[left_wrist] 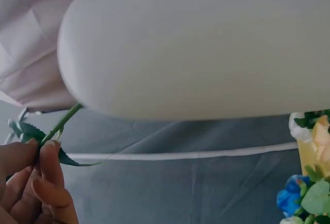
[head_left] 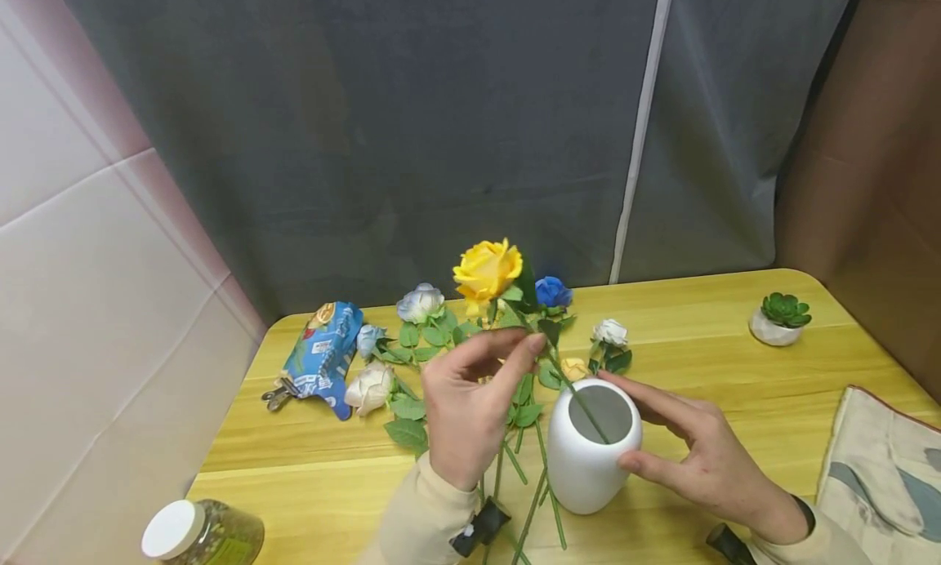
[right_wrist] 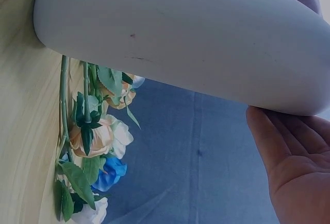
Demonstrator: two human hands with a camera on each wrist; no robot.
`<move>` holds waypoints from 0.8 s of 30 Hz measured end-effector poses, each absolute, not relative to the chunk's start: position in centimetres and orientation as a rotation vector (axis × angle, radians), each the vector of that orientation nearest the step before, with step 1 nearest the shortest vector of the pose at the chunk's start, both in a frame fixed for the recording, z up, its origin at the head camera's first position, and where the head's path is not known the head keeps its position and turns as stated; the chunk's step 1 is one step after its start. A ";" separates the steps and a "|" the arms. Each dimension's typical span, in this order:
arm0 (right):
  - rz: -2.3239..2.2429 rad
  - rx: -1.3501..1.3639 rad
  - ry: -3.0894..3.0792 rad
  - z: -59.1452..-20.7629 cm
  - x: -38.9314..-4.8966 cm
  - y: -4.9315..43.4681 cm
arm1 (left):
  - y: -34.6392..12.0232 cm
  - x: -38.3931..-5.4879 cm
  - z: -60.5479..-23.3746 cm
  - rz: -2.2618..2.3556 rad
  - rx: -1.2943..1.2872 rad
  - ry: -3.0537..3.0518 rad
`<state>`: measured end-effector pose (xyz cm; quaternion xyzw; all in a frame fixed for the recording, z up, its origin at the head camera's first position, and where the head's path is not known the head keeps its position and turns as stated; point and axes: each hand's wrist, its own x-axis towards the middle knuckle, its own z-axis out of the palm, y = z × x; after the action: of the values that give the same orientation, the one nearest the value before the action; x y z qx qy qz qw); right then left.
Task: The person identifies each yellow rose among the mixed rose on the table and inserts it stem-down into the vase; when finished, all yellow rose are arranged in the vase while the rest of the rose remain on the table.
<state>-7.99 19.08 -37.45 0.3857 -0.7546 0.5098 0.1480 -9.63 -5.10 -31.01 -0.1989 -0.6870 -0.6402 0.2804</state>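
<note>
My left hand (head_left: 470,410) pinches the green stem of a yellow rose (head_left: 488,271) between thumb and fingertips, just below its upper leaves. That stem slants down to the right, its lower end inside the mouth of a white vase (head_left: 588,475). In the left wrist view the pinched stem (left_wrist: 67,118) shows beside the vase's rim. The vase stands upright on the table. From its right side my right hand (head_left: 706,459) holds it near the rim, thumb in front and fingers behind; the right wrist view shows fingers (right_wrist: 265,131) against its wall.
Several loose artificial roses, among them a blue rose (head_left: 553,292) and a white rose (head_left: 610,331), lie behind and left of the vase. A blue bag (head_left: 323,353) with a clip, a lidded jar (head_left: 220,536), a potted succulent (head_left: 779,328) and gloves (head_left: 875,475) stand or lie around.
</note>
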 end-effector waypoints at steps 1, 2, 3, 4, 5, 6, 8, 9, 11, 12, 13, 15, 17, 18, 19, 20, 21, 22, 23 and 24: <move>1.467 1.112 -2.167 -37.4 -8.0 19.1 | -4.9 -9.6 -31.1 -1.689 -0.546 -1.863; 1.469 1.112 -2.166 -37.4 -8.0 19.1 | -4.7 -9.5 -31.2 -1.665 -0.553 -1.885; 1.471 1.117 -2.162 -37.4 -8.0 19.1 | -4.6 -9.5 -31.4 -1.641 -0.558 -1.905; 1.479 1.110 -2.171 -37.4 -7.9 19.1 | -4.4 -9.4 -31.5 -1.619 -0.570 -1.922; 1.477 1.110 -2.171 -37.4 -7.9 19.1 | -4.3 -9.4 -31.6 -1.593 -0.580 -1.941; 1.483 1.107 -2.179 -37.4 -7.9 19.1 | -4.2 -9.4 -31.7 -1.569 -0.593 -1.956; 1.477 1.097 -2.197 -37.4 -7.8 19.1 | -4.0 -9.4 -32.0 -1.526 -0.616 -1.975; 1.478 1.086 -2.213 -37.4 -7.8 19.1 | -3.9 -9.3 -32.1 -1.504 -0.625 -1.984; 1.466 1.071 -2.233 -37.5 -7.7 19.2 | -3.8 -9.3 -32.3 -1.459 -0.640 -1.999; 1.463 1.059 -2.246 -37.5 -7.7 19.2 | -3.7 -9.3 -32.3 -1.436 -0.647 -2.007; 1.454 1.051 -2.251 -37.6 -7.7 19.3 | -3.7 -9.3 -32.4 -1.412 -0.655 -2.017; 1.454 1.025 -2.265 -37.6 -7.6 19.3 | -3.5 -9.2 -32.5 -1.368 -0.673 -2.039; 1.443 1.020 -2.264 -37.6 -7.6 19.4 | -3.4 -9.2 -32.6 -1.333 -0.694 -2.062; 1.437 1.019 -2.266 -37.7 -7.6 19.4 | -3.4 -9.1 -32.6 -1.320 -0.701 -2.075; 1.441 1.020 -2.268 -37.6 -7.6 19.4 | -3.3 -9.1 -32.7 -1.311 -0.705 -2.089; 1.442 1.020 -2.271 -37.6 -7.6 19.4 | -3.3 -9.1 -32.7 -1.306 -0.706 -2.101; 1.442 1.026 -2.271 -37.5 -7.6 19.4 | -3.3 -9.1 -32.7 -1.303 -0.703 -2.115; 1.439 1.032 -2.270 -37.5 -7.6 19.4 | -3.3 -9.0 -32.7 -1.305 -0.699 -2.128; 1.443 1.034 -2.271 -37.4 -7.6 19.4 | -3.3 -9.0 -32.7 -1.310 -0.695 -2.141; 1.448 1.030 -2.275 -37.4 -7.6 19.4 | -3.4 -9.0 -32.6 -1.314 -0.690 -2.154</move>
<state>-7.63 19.36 -37.39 0.3539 -0.7818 0.4974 0.1270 -8.98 -3.36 -32.61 -0.2546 -0.7953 -0.4849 0.2599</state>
